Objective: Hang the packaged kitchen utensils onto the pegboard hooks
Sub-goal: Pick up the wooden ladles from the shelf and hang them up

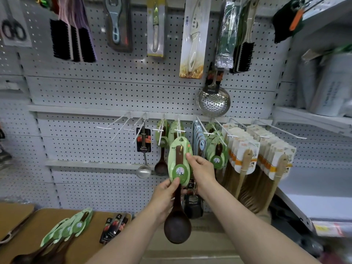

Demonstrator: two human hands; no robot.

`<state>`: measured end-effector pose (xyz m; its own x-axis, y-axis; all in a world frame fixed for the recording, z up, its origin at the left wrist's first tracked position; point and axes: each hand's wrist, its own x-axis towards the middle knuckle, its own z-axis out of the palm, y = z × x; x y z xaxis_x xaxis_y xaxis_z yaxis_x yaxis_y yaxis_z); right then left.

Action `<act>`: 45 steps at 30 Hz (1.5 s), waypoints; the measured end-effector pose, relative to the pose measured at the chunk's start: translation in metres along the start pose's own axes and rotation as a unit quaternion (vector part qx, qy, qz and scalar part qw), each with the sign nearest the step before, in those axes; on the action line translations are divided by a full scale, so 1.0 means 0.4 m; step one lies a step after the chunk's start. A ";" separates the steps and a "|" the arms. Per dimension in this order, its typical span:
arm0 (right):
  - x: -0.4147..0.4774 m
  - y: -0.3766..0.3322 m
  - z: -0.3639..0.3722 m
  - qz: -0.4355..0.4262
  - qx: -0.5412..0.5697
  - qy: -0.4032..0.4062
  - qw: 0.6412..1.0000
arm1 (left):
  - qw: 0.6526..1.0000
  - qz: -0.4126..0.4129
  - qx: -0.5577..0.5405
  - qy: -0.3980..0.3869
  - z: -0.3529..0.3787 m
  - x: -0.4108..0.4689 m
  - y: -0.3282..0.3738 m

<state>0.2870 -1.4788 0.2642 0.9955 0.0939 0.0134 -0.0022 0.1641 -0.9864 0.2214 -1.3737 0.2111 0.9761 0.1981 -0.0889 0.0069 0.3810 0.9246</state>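
- The left hand (167,189) grips the dark handle of a wooden spoon (177,227) just below its green card (179,161). The right hand (202,172) pinches the card's right edge, with one fingertip on its front.
- The spoon is held upright in front of the pegboard (114,88), bowl down. The top of the card sits just under the tip of a white hook (179,130) and does not appear to be threaded on it yet.
- Already hung on this row: a steel ladle (143,171) on a black card, another hung spoon (161,168), and further green-carded spoons (216,160).
- Left to hang: a fan of carded spoons (68,227) lies across the middle of the table (43,218), and black-carded packs (114,225) sit by its right edge. I judge the job roughly midway.
- Bare hooks (106,128) stand free to the left of the ladle.
- Nearby are a perforated skimmer (213,102) above, blue packs (199,138) just right of the target hook, and bamboo spatulas (245,159) further right.
- The cards crowding the neighbouring hooks could snag the spoon's card as it goes on.
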 end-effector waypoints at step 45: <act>0.263 0.057 0.156 0.068 0.018 0.097 0.993 | 0.995 -0.007 0.085 0.050 -0.075 0.367 -0.004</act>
<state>0.3859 -1.4039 0.2533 0.9853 -0.0738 -0.1543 -0.1372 0.1975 -0.9707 0.3581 -1.3180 0.1852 0.9492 0.2864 -0.1304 0.0646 0.2281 0.9715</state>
